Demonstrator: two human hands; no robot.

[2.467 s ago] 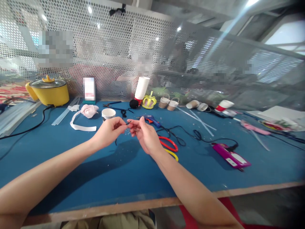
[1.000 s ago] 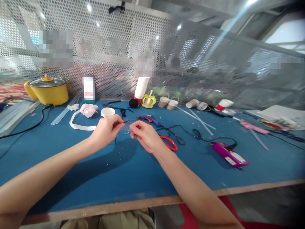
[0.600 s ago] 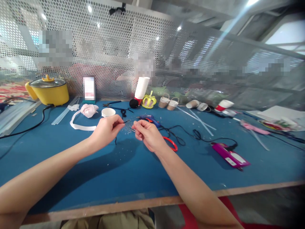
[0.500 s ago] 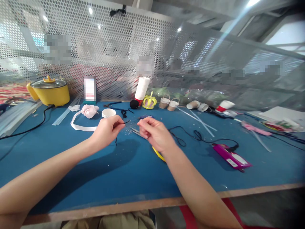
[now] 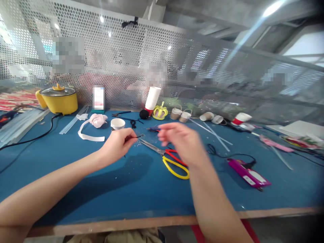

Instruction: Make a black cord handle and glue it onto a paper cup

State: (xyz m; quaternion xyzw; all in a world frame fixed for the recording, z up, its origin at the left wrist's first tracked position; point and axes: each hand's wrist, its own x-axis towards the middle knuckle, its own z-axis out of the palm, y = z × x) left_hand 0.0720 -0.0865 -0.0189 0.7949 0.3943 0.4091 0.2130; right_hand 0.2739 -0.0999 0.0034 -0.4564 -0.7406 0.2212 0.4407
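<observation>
A blue, felt-like table (image 5: pixel 76 189) with a raw wooden front edge fills the view, backed by a screen of perforated grey metal (image 5: pixel 126 60). The left hand (image 5: pixel 117 145) is curled nearly closed, thumb and forefinger pinching a thin black cord (image 5: pixel 138 136) whose short stiff end pokes out to the right, just above the table. The right hand (image 5: pixel 183 141) is motion-blurred, raised above the table with fingers loosely spread; I cannot tell whether it holds anything. Just beneath and in front of it lie scissors (image 5: pixel 168 158) with slim steel blades and smooth plastic loop handles, one red, one yellow, flat on the table with the blade tips pointing toward the left hand. Behind the right hand, partly hidden, lies a blue glue gun (image 5: pixel 153 128). Near the left hand sits a small white paper cup (image 5: pixel 117 123), and beside it a soft pink fabric rose (image 5: pixel 98 119) on a curved white ribbon band (image 5: pixel 88 136). Farther left stands a glossy yellow electric pot (image 5: pixel 59 100) with a glass lid and a black power cable trailing across the table. To the right lies a flat magenta rectangular device (image 5: pixel 249 173) with a black wire plugged in. Along the screen stand a tall stack of white cups (image 5: pixel 153 98), a small yellow crown (image 5: pixel 160 112) and several tipped paper cups.
</observation>
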